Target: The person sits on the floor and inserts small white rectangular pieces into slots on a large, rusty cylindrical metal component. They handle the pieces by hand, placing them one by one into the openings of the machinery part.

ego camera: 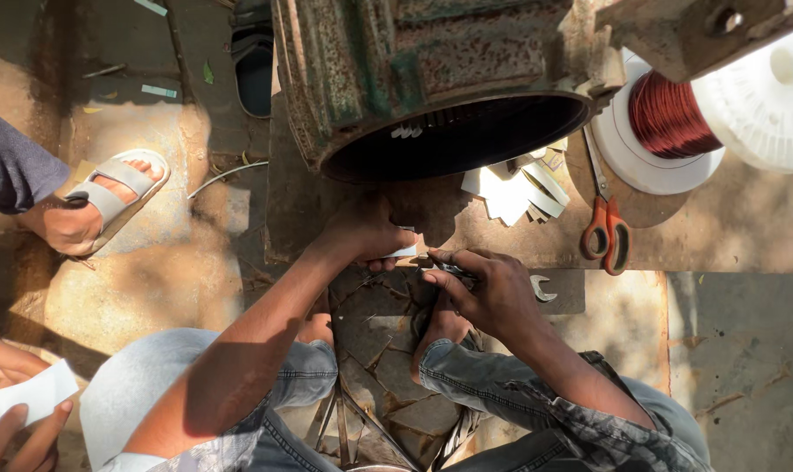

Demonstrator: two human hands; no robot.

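My left hand [367,232] grips a small white paper strip [405,252] just below the mouth of a big rusty green motor casing [431,79]. Close beside it, my right hand [488,288] is closed on a small dark metal tool [453,271] whose tip meets the strip. Both hands work over a rusty metal plate [702,236], with my knees in jeans below them.
A pile of cut white paper strips [519,192] lies under the casing's rim. Orange-handled scissors [606,223], a spool of copper wire [676,114] and a small spanner [543,288] lie to the right. Another person's sandalled foot [108,197] and hands holding paper [16,398] are at the left.
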